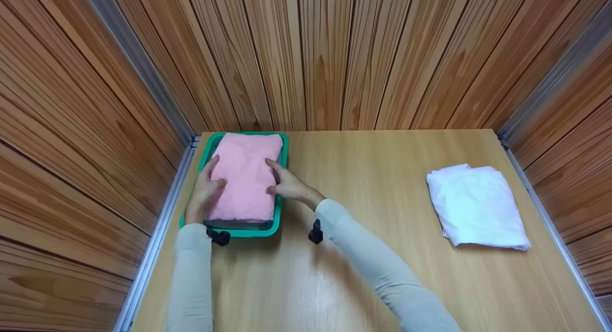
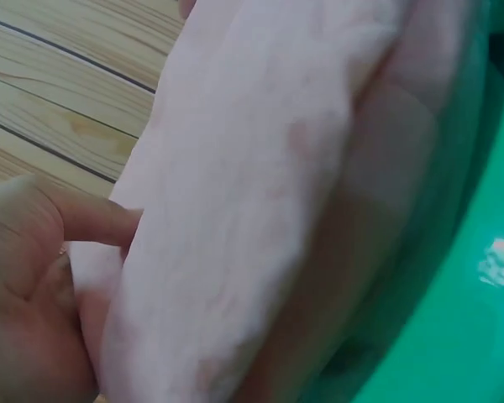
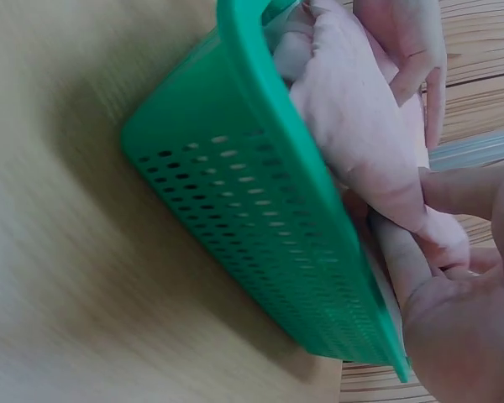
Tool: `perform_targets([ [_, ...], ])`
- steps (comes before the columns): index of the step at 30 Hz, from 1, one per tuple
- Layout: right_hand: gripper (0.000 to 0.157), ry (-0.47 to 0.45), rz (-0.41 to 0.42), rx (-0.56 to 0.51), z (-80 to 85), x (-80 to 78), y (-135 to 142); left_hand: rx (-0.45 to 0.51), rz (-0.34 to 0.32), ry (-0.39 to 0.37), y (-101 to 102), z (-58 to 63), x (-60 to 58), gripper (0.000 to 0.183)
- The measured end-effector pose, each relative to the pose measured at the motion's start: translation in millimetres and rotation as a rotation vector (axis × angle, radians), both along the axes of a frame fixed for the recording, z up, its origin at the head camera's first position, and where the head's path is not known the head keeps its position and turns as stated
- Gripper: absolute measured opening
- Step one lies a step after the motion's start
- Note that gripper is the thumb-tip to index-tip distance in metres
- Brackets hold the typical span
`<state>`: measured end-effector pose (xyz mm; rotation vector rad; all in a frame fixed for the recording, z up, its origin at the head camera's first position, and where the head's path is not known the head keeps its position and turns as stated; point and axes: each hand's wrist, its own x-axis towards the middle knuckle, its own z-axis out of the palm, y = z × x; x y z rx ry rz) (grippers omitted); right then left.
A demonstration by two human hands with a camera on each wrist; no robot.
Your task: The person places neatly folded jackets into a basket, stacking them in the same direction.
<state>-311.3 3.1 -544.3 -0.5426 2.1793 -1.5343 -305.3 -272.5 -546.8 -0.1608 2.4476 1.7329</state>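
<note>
A pink folded cloth (image 1: 246, 179) lies in the top of a green plastic basket (image 1: 253, 233) at the table's far left. On the cloth's left side my left hand (image 1: 204, 191) grips the edge, thumb on top. My right hand (image 1: 289, 184) holds the opposite edge. In the right wrist view, the fingers of the right hand (image 3: 462, 327) reach under the cloth's side, just above the perforated basket wall (image 3: 244, 210). The left wrist view shows the cloth (image 2: 235, 168) close up, bulging above the rim. What lies beneath it is mostly hidden.
A white folded cloth (image 1: 478, 207) lies on the right side of the wooden table (image 1: 363, 179). Wood-panelled walls (image 1: 325, 59) stand behind and at both sides, with metal rails (image 1: 158, 246) along the table's side edges.
</note>
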Motion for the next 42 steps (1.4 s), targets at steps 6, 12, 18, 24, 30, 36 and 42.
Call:
perform_targets([
  [6,0.078,0.010,0.021,0.095,-3.7,1.9,0,-0.001,-0.038,-0.053,2,-7.8,2.9,0.077],
  [12,0.073,0.055,0.029,0.188,-4.2,7.6,-7,-0.088,-0.098,-0.026,9,-12.1,5.7,0.068],
  [18,0.071,0.175,0.038,0.282,-6.0,14.3,-9,-0.368,-0.182,0.025,28,-11.8,8.2,0.063],
  [24,0.066,0.412,0.111,0.489,-13.7,13.7,-2,-0.417,-0.320,-0.014,54,-10.9,16.2,0.073],
  [30,0.066,0.420,0.162,0.591,-19.2,14.9,5,-0.480,-0.373,-0.067,61,-14.9,20.5,0.084],
  [36,0.059,0.442,0.174,0.637,-21.5,17.5,4,-0.508,-0.399,-0.084,58,-21.4,20.8,0.080],
  [42,0.057,0.472,0.170,0.670,-23.5,18.4,2,-0.535,-0.423,-0.082,58,-28.1,19.1,0.077],
])
